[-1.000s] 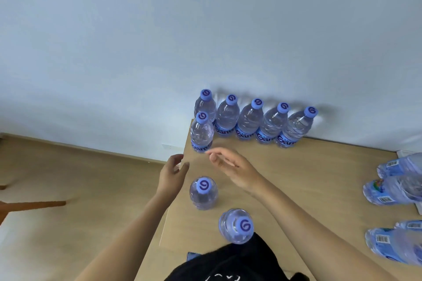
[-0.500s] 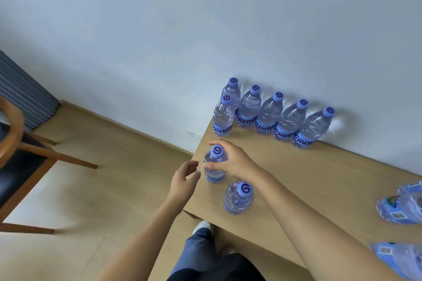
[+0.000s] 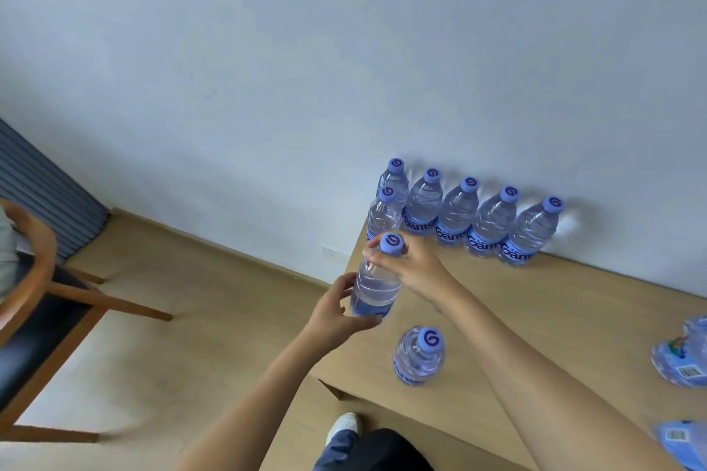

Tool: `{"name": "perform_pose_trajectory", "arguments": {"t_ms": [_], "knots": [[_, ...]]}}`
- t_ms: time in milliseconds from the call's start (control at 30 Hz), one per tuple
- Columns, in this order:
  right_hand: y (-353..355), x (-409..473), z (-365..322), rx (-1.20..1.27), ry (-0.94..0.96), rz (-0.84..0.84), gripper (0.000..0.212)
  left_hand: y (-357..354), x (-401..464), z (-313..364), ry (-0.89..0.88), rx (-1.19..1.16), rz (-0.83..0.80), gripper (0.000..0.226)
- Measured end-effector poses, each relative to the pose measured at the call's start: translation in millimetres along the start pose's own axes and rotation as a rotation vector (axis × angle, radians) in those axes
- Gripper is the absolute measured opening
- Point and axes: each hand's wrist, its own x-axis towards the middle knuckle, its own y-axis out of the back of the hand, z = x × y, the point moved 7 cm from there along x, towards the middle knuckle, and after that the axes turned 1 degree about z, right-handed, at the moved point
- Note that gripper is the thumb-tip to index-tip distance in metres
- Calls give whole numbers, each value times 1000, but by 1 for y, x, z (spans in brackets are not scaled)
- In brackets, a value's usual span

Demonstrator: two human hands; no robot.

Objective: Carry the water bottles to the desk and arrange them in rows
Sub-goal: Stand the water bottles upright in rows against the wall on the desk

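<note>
Held bottle (image 3: pixel 375 279) upright near desk (image 3: pixel 535 317) left edge, gripped at neck under cap by right hand (image 3: pixel 415 267), steadied low on body by left hand (image 3: pixel 336 312), fingers curled round it; probably aligning it behind second-row bottle (image 3: pixel 383 216); back row (image 3: pixel 478 218) along wall edge; spare bottle (image 3: pixel 419 356) near front edge.

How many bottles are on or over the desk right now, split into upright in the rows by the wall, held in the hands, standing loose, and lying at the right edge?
Upright by the wall: 6, five in the back row and one in front
Held bottle: 1
Loose standing bottle: 1
Lying at right edge: at least 2, cut off by the frame
Total: at least 10
</note>
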Motion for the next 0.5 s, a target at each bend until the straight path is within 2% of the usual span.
{"name": "perform_pose_trajectory", "arguments": {"t_ms": [200, 367, 433, 500], "knots": [[28, 2, -70, 58, 122, 84, 21, 2, 4, 74, -191, -55, -67, 60], [52, -2, -113, 285, 111, 140, 50, -2, 0, 130, -332, -81, -102, 55], [60, -5, -121, 348, 72, 153, 42, -6, -4, 144, -351, -129, -78, 55], [67, -8, -127, 345, 65, 177, 25, -10, -6, 155, -362, -143, -34, 57]]}}
